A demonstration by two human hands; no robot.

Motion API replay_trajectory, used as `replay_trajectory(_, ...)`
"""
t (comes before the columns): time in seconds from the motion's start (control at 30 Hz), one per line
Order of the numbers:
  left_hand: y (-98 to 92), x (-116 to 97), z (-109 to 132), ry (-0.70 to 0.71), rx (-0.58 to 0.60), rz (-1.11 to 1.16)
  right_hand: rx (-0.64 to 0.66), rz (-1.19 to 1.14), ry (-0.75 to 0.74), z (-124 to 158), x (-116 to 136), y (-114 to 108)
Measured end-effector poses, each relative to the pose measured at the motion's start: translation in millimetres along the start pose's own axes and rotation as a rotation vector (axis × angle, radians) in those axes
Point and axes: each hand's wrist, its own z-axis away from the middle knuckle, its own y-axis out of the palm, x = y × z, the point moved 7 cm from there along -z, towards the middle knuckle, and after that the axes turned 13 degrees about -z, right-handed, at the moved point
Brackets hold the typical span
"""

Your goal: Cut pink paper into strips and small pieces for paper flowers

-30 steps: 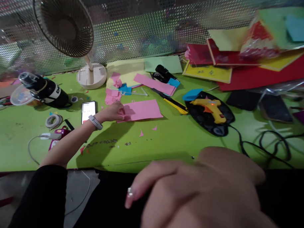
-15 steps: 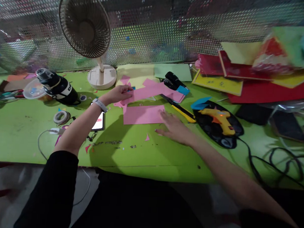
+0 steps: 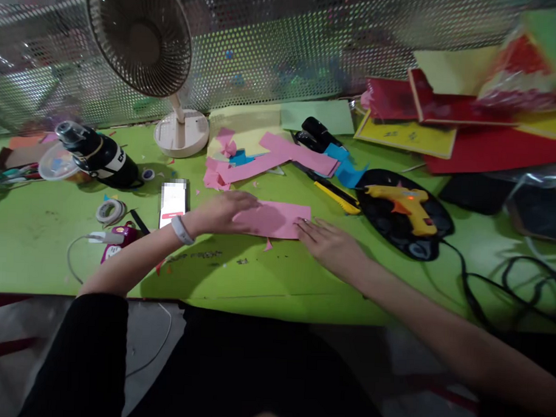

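Observation:
A pink paper rectangle (image 3: 273, 219) lies low over the green table, between my two hands. My left hand (image 3: 225, 211), with a pale band on its wrist, grips the left end; its curled fingers cover that edge. At the right end, the fingers of my right hand (image 3: 329, 244) are close together on the lower corner, and its thumb is hidden. Just behind are long pink paper strips (image 3: 256, 166), lying crossed with blue paper pieces (image 3: 347, 165). A small pink scrap (image 3: 268, 244) shows at the front edge of the rectangle.
Right of the hands, a yellow glue gun (image 3: 406, 204) with a lit light rests on a black tray (image 3: 425, 250), its cord trailing right. A yellow cutter (image 3: 337, 196) and black stapler (image 3: 319, 134) lie behind. Leftward are a phone (image 3: 173, 202), tape roll (image 3: 110, 211), bottle (image 3: 100, 156) and fan (image 3: 182, 135).
My left hand has let go of a long pink strip at the back and come forward to the rectangle. The rectangle has shifted slightly right and nearer me; my right hand's fingers have drawn together.

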Motion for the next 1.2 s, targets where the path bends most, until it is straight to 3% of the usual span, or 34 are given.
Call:
replay_trajectory(0.1, 24.9, -20.0, 21.3, 0.037, 0.073, -0.035, -0.065, -0.077, 0.026, -2.5, -7.5, -8.5)
replay_trajectory(0.2, 35.7, -17.2, 32.9, -0.085, 0.068, -0.05, -0.1, -0.153, 0.076, -2.2, -11.0, -17.2)
replay_trajectory(0.4, 27.2, 0.5, 36.1, -0.294, 0.033, 0.058, -0.158, -0.442, 0.315, -9.7, -30.8, -29.0)
replay_trajectory(0.5, 23.3, 4.9, 33.8, -0.402, -0.042, -0.053, -0.187, -0.527, 0.42, -19.9, -42.7, -30.8)
replay_trajectory(0.57, 23.9, -5.5, 31.1, -0.38, -0.119, -0.247, -0.179, -0.548, 0.453, -25.8, -46.7, -29.1)
replay_trajectory(0.63, 34.7, -29.0, 27.5, -0.244, -0.142, -0.401, -0.166, -0.566, 0.464, -29.0, -48.3, -25.9)
replay_trajectory(0.7, 51.1, -51.5, 26.8, -0.158, -0.116, -0.454, -0.161, -0.583, 0.471, -29.2, -49.6, -22.0)
replay_trajectory(0.87, 72.2, -83.8, 30.7, -0.164, -0.108, -0.494, -0.169, -0.636, 0.51, -23.7, -54.7, -14.2)
replay_trajectory(0.97, 77.0, -86.8, 30.1, -0.143, -0.102, -0.489, -0.167, -0.653, 0.504, -23.7, -53.7, -14.5)
replay_trajectory(1.2, 91.5, -71.0, 24.0, -0.172, -0.077, -0.375, -0.192, -0.621, 0.494, -23.5, -52.0, -16.9)
